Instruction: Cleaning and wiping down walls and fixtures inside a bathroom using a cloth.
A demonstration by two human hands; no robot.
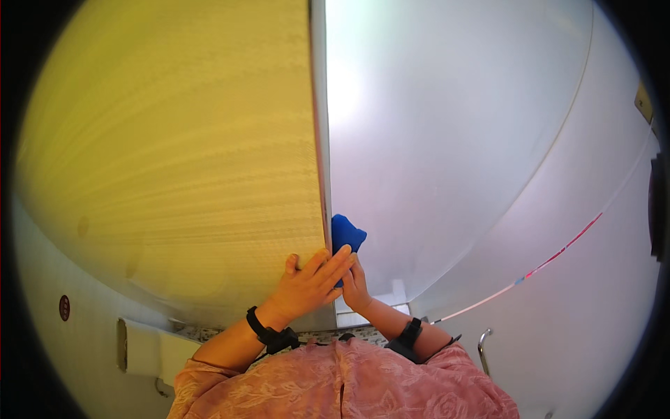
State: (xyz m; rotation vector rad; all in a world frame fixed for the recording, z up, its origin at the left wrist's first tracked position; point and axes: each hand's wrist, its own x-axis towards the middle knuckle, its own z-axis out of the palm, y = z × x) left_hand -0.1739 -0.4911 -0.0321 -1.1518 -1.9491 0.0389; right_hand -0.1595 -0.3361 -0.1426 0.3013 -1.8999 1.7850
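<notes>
Pink floral-patterned fabric shirt [342,380] is filling the foreground below the narrow grey vertical door edge [320,126], the reference for all positions. At the grip, the left hand [307,285] is lying on the left of the edge with fingers extended and unclenched, reaching across it and partly covering the soft blue cloth [347,232]. The right hand [357,290] is touching the cloth from the right of the edge; its fingertips are partly hidden, so how tightly it is gripping cannot be told. The cloth is sitting just right of the edge, near its lower part.

The broad yellow ribbed-looking panel [195,140] is extending left of the edge; the pale glossy smooth panel [447,140] is standing to its right. Black wrist straps [265,329] are circling both forearms below the edge.

Judged from this posture, the current step is wiping the edge. The next move is calling for steady pressure, with the cloth staying aligned along the edge.
</notes>
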